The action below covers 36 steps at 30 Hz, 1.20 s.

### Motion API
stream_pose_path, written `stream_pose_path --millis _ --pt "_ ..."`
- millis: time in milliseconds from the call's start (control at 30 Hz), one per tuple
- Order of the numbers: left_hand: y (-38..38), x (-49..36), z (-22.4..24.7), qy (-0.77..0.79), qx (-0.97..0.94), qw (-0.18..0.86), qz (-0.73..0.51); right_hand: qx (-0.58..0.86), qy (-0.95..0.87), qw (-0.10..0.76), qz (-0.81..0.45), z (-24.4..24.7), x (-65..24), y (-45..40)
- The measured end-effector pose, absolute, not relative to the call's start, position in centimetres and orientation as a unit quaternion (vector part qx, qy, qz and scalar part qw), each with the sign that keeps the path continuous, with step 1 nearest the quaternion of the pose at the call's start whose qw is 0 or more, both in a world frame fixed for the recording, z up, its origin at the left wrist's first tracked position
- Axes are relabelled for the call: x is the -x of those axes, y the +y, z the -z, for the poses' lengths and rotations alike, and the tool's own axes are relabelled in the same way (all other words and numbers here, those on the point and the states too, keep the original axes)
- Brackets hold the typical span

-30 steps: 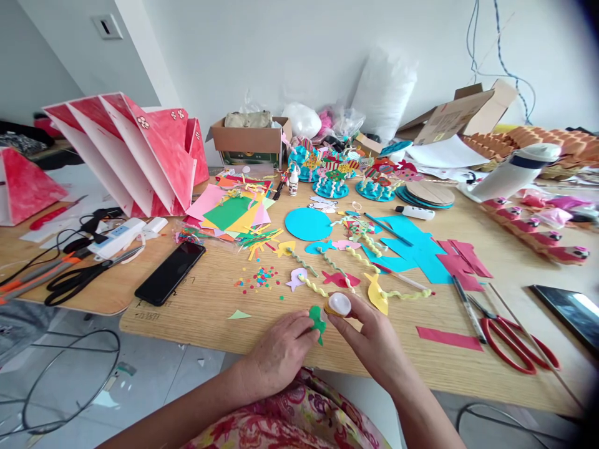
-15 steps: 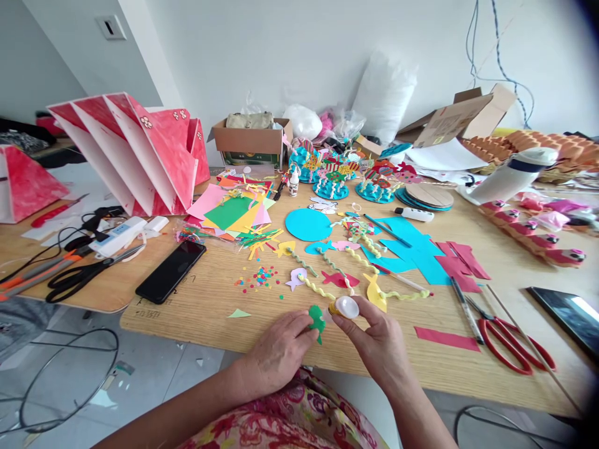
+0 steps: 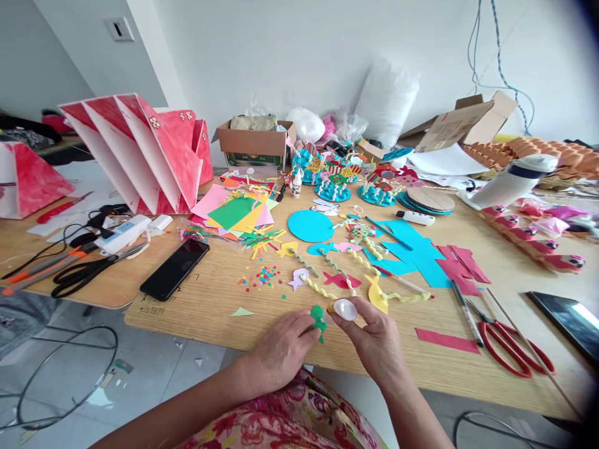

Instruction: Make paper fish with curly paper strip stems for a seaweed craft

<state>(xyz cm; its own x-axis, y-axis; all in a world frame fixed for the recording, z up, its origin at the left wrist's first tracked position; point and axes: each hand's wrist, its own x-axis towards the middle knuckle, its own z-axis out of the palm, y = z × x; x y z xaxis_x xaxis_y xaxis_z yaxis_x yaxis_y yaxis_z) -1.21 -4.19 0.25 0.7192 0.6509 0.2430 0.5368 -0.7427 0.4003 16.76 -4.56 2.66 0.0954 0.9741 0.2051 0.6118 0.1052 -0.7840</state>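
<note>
Near the table's front edge, my left hand (image 3: 283,347) pinches a small green paper fish (image 3: 319,319) between thumb and fingers. Just right of it my right hand (image 3: 377,333) grips a small glue bottle (image 3: 345,309) with a pale round base, its yellowish end pointing at the fish. Beyond both hands lie a purple paper fish (image 3: 298,279), a red paper fish (image 3: 342,280) and a yellow paper fish (image 3: 377,294), with wavy yarn strips beside or over them. Colourful paper dots (image 3: 265,276) are scattered to the left, near a pale green triangle (image 3: 242,312).
A black phone (image 3: 175,269) and black scissors (image 3: 88,271) lie left. Red-handled scissors (image 3: 508,349), a pen (image 3: 467,312) and a red paper strip (image 3: 448,341) are right. Behind are a blue disc (image 3: 309,226), paper sheets (image 3: 234,212) and a cardboard box (image 3: 253,142).
The view has shifted slightly, moving the background a little right and down. Both hands keep their holds; the glue bottle is tilted slightly differently beside the green fish.
</note>
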Motion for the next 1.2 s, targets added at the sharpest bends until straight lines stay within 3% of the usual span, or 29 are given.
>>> stream_pose_path --millis 1200 --pt "-4.1 1.2 -0.4 0.32 -0.918 0.154 -0.175 0.633 -0.647 0.369 -0.213 -3.4 -17.0 -5.2"
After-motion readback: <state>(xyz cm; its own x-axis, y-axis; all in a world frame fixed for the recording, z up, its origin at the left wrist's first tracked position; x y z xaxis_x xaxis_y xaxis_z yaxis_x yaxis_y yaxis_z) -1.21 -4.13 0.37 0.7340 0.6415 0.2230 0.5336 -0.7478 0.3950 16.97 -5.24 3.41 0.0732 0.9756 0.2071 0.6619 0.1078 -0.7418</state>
